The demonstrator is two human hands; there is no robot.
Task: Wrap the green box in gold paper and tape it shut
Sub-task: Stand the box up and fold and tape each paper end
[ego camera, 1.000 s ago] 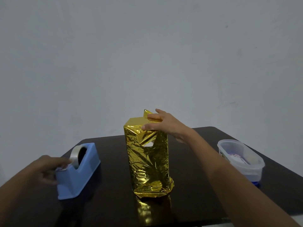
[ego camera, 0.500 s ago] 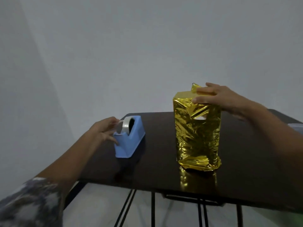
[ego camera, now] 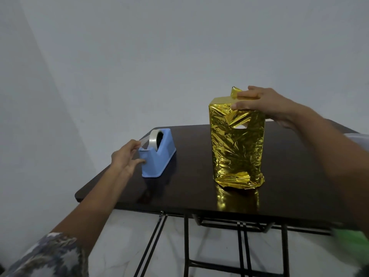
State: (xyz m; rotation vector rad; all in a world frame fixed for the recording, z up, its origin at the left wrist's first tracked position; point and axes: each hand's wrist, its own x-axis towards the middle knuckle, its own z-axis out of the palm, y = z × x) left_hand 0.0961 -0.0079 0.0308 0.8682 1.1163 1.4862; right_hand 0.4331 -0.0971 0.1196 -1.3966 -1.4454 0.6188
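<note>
A tall box wrapped in crinkled gold paper is seen standing upright on a dark glossy table, toward the table's near edge and right of the middle of the view. The paper is bunched loosely at the foot, and a small pale gap is left open in the front face near the top. A loose point of paper sticks up at the back of the top.

The right hand is laid over the top of the box from 3 o'clock: the fingers are held straight and flat across the top, while the thumb is pressed against the folded paper on the upper front face.

At 9 o'clock from the box, well apart from it, a blue tape dispenser is set on the table, with a roll of clear tape in it. The left hand is placed at the dispenser's near end, fingers spread; the upper fingertips touch the strip of tape led off the roll, and the thumb touches the dispenser's front. Whether the strip is pinched cannot be told.

A patterned sleeve is seen at 7 o'clock. A pale wall fills the background.
</note>
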